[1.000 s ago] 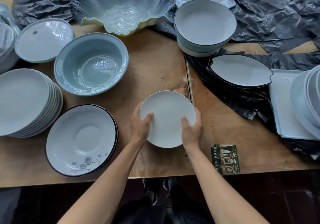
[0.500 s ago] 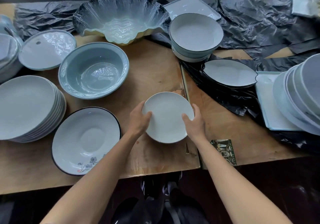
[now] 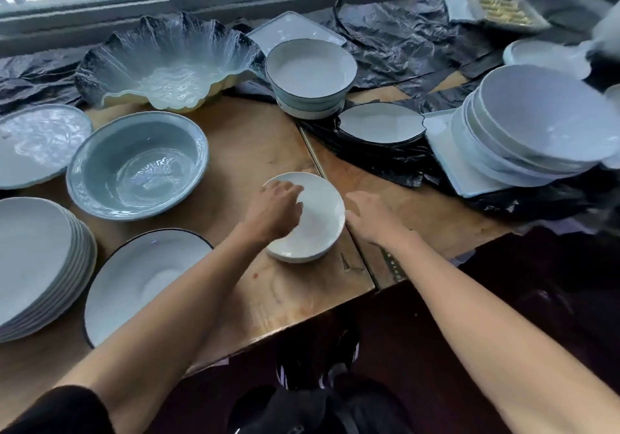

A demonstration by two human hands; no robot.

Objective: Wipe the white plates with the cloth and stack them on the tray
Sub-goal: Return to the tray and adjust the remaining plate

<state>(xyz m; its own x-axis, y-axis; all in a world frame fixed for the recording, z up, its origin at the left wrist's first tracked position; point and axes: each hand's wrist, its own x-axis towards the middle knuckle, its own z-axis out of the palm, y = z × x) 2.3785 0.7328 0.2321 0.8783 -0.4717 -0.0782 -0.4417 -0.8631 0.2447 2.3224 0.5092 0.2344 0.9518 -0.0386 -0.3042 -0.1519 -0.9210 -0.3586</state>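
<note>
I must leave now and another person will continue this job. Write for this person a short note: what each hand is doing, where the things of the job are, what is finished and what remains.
Left hand: over the small white plate, fingers curled on its left rim.
Right hand: open, beside the plate's right edge, on the wooden table; contact is unclear.
The plate sits on the table near the front edge.
Tray: at the right, on black plastic, already carrying a stack of white plates.
No cloth is visible, so I cannot tell if this plate is wiped.
Left: wipe it if needed, put it on the tray stack, then do the plate stack at far left.
</note>
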